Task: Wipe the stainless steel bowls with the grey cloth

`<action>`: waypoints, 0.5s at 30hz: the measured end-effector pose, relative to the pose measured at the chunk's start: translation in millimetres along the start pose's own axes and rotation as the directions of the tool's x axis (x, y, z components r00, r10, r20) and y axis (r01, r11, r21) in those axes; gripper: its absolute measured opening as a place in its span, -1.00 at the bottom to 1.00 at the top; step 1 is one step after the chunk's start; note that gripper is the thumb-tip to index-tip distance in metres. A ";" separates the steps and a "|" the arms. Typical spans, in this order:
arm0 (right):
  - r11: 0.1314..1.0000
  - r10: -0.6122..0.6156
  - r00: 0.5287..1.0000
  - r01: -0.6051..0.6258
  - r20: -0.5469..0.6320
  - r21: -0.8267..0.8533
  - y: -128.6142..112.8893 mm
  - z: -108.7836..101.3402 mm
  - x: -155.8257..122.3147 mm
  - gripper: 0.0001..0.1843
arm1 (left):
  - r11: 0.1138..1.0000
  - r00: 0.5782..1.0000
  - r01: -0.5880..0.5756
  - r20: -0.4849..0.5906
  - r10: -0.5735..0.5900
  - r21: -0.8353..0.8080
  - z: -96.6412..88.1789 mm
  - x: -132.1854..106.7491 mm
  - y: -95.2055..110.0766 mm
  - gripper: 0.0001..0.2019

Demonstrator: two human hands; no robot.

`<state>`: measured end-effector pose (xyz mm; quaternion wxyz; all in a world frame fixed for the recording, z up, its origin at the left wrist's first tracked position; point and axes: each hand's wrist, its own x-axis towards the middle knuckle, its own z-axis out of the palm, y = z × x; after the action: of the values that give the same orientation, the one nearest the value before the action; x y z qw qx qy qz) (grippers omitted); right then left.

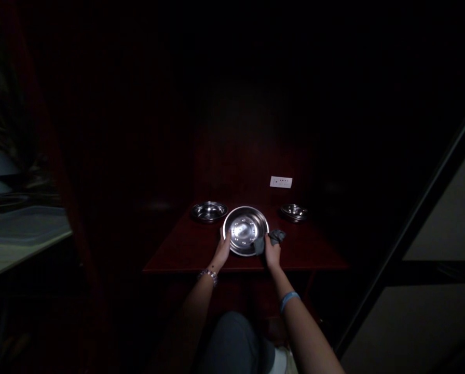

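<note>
My left hand grips the near left side of the steel bowl, with the thumb at the rim. My right hand is closed on a gray cloth at the bowl's right edge; one part of the cloth hangs inside the bowl, another sticks out beyond my fingers. The bowl is between my two hands, its inside tilted towards me, over the dark red table. If its bottom touches the table, I cannot tell.

I think the weaker side is the right one: the cloth lies between my fingers and the smooth metal, so the rim could slide there. Then my left hand alone would carry the weight, and the bowl could turn and drop onto the table edge just under my wrists, or to my knees.

Beyond my left hand stands another steel bowl, near to the one I hold; a wide swing to that side could knock it. Beyond my right hand are smaller steel dishes, which the loose cloth end could perhaps catch. The light is poor, so I could misjudge these gaps.
</note>
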<state>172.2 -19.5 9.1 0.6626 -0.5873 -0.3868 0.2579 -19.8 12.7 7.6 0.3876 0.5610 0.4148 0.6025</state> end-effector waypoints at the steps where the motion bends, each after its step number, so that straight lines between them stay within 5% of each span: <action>1: 1.000 0.000 1.000 0.001 -0.008 0.022 -0.3 -0.1 0.0 -0.45 | 1.000 1.000 -0.010 -0.007 0.010 -0.012 -0.4 -0.6 1.4 -0.36; 6: 0.989 -0.033 0.995 0.047 -0.095 0.141 -1.9 0.2 0.0 -0.37 | 0.999 0.999 -0.020 -0.036 0.019 -0.039 -0.2 -1.8 7.8 -0.37; 15: 0.996 -0.031 0.997 0.037 -0.075 0.083 -0.9 0.0 -2.2 -0.40 | 0.990 0.987 0.142 -0.070 -0.142 -0.010 0.3 -8.9 22.6 -0.33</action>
<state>170.8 -21.4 9.5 0.7050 -0.5612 -0.3607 0.2409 -18.8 -3.6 25.6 0.4160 0.5075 0.4655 0.5938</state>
